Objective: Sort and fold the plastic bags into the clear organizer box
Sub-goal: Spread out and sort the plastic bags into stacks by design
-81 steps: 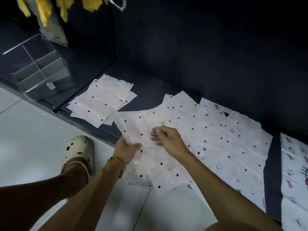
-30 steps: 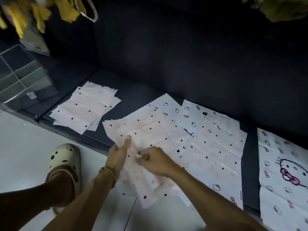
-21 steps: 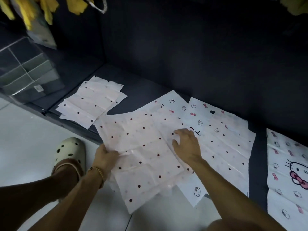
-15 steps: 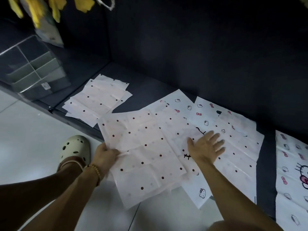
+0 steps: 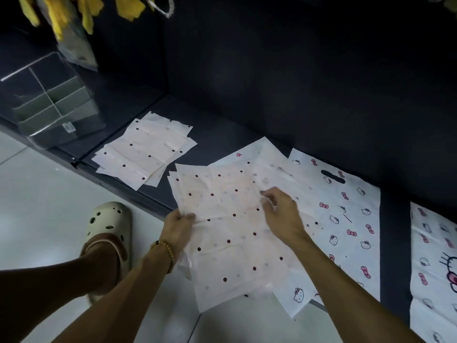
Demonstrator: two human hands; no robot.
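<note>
A pink polka-dot plastic bag (image 5: pixel 230 233) lies spread over the front edge of a dark shelf (image 5: pixel 217 129). My left hand (image 5: pixel 179 226) pinches its left edge. My right hand (image 5: pixel 282 214) grips the bag's right edge with curled fingers. Under it lie white bags printed with cat faces and bows (image 5: pixel 346 219). A stack of dotted bags (image 5: pixel 146 149) rests to the left. The clear organizer box (image 5: pixel 49 105) with dividers stands at the far left of the shelf.
Another large cat-print bag (image 5: pixel 435 263) lies at the right edge. Yellow items (image 5: pixel 61 11) hang above the box. A foot in a cream clog (image 5: pixel 106 231) stands on the pale tiled floor (image 5: pixel 37 194).
My right hand has come back left from the flat, spread position on the cat-print bags and closed on the dotted bag's right edge. My left hand keeps its pinch on the left edge.
</note>
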